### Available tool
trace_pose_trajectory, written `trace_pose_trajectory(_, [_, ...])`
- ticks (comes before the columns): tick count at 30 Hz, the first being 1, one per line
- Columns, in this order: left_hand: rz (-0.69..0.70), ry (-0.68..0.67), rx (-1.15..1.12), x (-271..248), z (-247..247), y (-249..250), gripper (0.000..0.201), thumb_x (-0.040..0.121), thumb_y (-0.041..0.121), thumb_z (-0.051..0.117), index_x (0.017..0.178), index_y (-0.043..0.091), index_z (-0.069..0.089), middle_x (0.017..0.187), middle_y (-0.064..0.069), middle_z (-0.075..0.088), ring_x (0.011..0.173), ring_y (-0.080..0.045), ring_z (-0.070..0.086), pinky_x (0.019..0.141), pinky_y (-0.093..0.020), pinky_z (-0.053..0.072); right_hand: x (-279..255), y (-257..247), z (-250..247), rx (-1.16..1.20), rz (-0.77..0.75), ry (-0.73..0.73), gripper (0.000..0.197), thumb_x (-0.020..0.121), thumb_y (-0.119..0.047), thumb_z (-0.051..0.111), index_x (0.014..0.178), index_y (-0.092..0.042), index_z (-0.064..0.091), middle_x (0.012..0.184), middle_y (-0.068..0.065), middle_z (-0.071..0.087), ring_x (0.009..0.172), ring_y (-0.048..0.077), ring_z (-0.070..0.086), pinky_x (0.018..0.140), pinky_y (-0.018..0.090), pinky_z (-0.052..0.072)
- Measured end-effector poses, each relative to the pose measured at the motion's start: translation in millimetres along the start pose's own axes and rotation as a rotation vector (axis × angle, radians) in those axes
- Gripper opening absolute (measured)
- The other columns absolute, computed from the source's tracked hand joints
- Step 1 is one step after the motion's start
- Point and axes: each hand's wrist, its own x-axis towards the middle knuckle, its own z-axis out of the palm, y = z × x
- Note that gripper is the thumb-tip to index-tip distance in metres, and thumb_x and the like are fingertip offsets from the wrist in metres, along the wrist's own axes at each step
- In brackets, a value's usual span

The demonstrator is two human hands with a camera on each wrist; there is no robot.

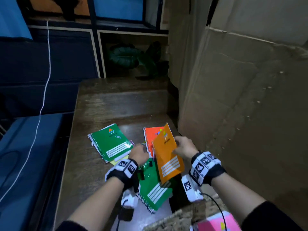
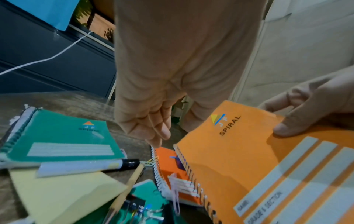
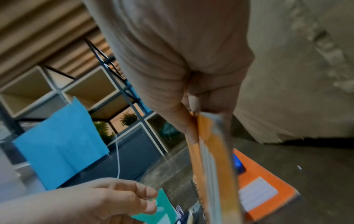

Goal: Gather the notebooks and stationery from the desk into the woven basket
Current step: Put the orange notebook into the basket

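Observation:
My right hand (image 1: 181,147) pinches the top edge of an orange spiral notebook (image 1: 168,157) and holds it tilted above the desk; the thumb lies on its cover (image 2: 249,159). Under it a red-orange notebook (image 1: 150,135) lies flat. My left hand (image 1: 139,150) hovers beside that notebook's spiral, its fingers (image 2: 159,133) loosely curled with nothing seen in them. A green notebook (image 1: 111,142) lies to the left, with a yellow sticky pad (image 2: 63,194), a marker (image 2: 86,166) and a pencil (image 2: 130,183) at its near edge. Another green notebook (image 1: 155,189) lies near me. The woven basket (image 1: 175,217) holds a pink notebook (image 1: 218,222).
A tall cardboard box (image 1: 233,97) stands against the desk's right side. The wooden desk (image 1: 116,100) ends at the left, beside a blue seat (image 1: 25,147) and a hanging white cable (image 1: 45,90). Loose paper clips (image 2: 151,162) lie between the notebooks.

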Motion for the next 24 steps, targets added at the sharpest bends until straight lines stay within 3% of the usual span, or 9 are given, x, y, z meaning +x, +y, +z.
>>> trace_pose_trajectory(4, [0.034,0.022,-0.082,-34.1,-13.2,20.8,0.025,0.092,0.016,0.048,0.109,0.002,0.059,0.116,-0.022,0.064,0.108,-0.034,0.061,0.085,-0.034,0.048,-32.7,-7.8,-33.6,0.058,-0.104,0.085,0.038,0.077,-0.005,0.065,0.110,-0.023,0.068,0.108,0.007,0.072,0.104,0.023,0.066,0.092,0.039,0.053])
trace_pose_trajectory(7, [0.082,-0.001,-0.264,-50.6,-16.3,38.9,0.029,0.091,0.025,0.050,0.108,0.004,0.062,0.113,-0.020,0.066,0.106,-0.034,0.063,0.088,-0.035,0.049,-56.1,3.3,-61.1,0.251,-0.112,0.098,0.034,0.067,-0.007,0.069,0.091,-0.030,0.070,0.099,0.005,0.074,0.097,0.024,0.069,0.091,0.045,0.054])
trace_pose_trajectory(9, [0.110,-0.019,-0.365,-54.4,-9.2,49.1,0.039,0.080,0.038,0.050,0.110,0.014,0.059,0.113,-0.015,0.069,0.103,-0.034,0.065,0.093,-0.043,0.053,-75.0,16.1,-76.7,0.376,-0.087,0.101,0.028,0.071,0.001,0.067,0.082,-0.025,0.067,0.097,0.011,0.073,0.091,0.029,0.069,0.088,0.048,0.054])
trace_pose_trajectory(12, [0.191,-0.068,-0.408,-59.6,13.5,62.6,0.040,0.072,0.031,0.056,0.108,0.014,0.059,0.107,-0.019,0.070,0.099,-0.038,0.068,0.086,-0.052,0.056,-101.1,39.8,-93.5,0.403,-0.025,0.144,0.031,0.077,0.011,0.061,0.079,-0.019,0.062,0.093,0.014,0.069,0.086,0.026,0.064,0.086,0.048,0.052])
trace_pose_trajectory(15, [0.290,-0.044,-0.172,-116.3,20.4,89.9,0.028,0.081,0.016,0.060,0.107,0.006,0.062,0.109,-0.021,0.068,0.105,-0.036,0.064,0.088,-0.038,0.051,-120.4,72.0,-96.5,0.147,0.141,0.199,0.015,0.077,-0.001,0.066,0.086,-0.013,0.067,0.096,0.013,0.070,0.092,0.029,0.067,0.085,0.043,0.056])
trace_pose_trajectory(17, [0.375,-0.079,-0.047,-135.9,41.9,95.2,0.028,0.081,0.015,0.058,0.107,0.008,0.063,0.109,-0.017,0.068,0.104,-0.034,0.064,0.085,-0.037,0.051,-131.3,94.4,-89.9,-0.066,0.262,0.140,0.020,0.080,-0.011,0.068,0.098,-0.005,0.067,0.101,0.014,0.069,0.096,0.031,0.066,0.086,0.041,0.056])
trace_pose_trajectory(21, [0.369,-0.252,0.156,-161.8,90.1,94.8,0.024,0.081,0.014,0.057,0.101,0.005,0.066,0.107,-0.011,0.069,0.097,-0.029,0.067,0.078,-0.035,0.054,-147.6,136.6,-55.5,-0.423,0.398,-0.099,0.041,0.078,-0.025,0.073,0.114,-0.006,0.063,0.115,0.012,0.066,0.104,0.029,0.065,0.089,0.037,0.055])
trace_pose_trajectory(24, [0.317,-0.426,0.393,-182.2,120.8,86.9,0.010,0.087,0.010,0.055,0.085,0.000,0.058,0.104,-0.014,0.067,0.093,-0.028,0.067,0.076,-0.036,0.055,-158.6,162.7,-29.4,-0.620,0.386,-0.183,0.041,0.090,-0.020,0.058,0.128,-0.005,0.054,0.131,0.013,0.057,0.120,0.031,0.057,0.099,0.039,0.048])
